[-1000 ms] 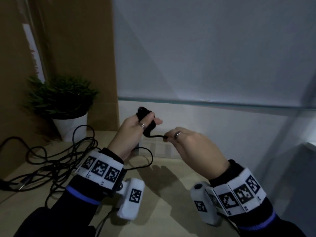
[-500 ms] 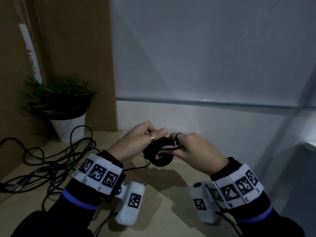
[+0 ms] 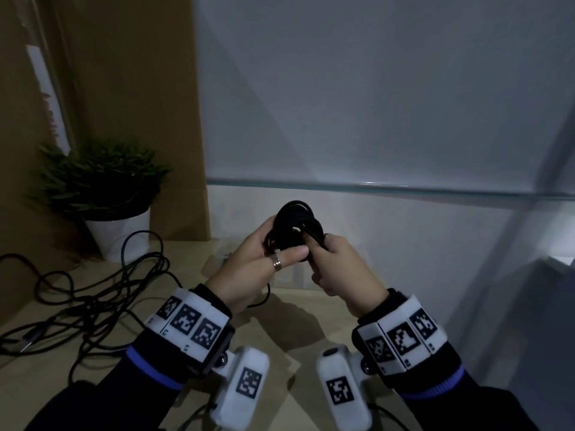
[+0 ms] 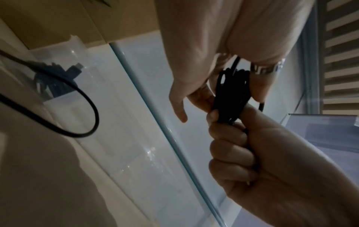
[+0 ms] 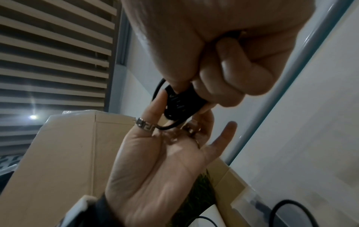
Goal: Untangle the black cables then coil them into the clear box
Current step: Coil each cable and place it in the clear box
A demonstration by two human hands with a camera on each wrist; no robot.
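A small coil of black cable (image 3: 294, 227) is held upright between both hands above the table. My left hand (image 3: 284, 241) pinches its left side between the ringed thumb and the fingers. My right hand (image 3: 317, 247) grips its right side in a fist. The left wrist view shows the coil (image 4: 231, 95) above the right hand's knuckles (image 4: 233, 138). In the right wrist view the coil (image 5: 178, 104) sits over the left palm (image 5: 165, 153). One strand (image 3: 264, 300) trails down to the loose black cable tangle (image 3: 77, 306). The clear box (image 4: 64, 73), with a cable inside, stands behind the hands.
A potted plant (image 3: 102, 194) in a white pot stands at the back left. Behind it rises a brown cardboard panel (image 3: 130, 104). A glass edge (image 3: 373, 188) runs along the white wall. The tangle spreads over the left of the wooden table (image 3: 280, 337).
Both hands came together on the coil, dipped toward the table, then rose. The coil now stands upright, and my right hand has moved from the loose end to the coil's side.
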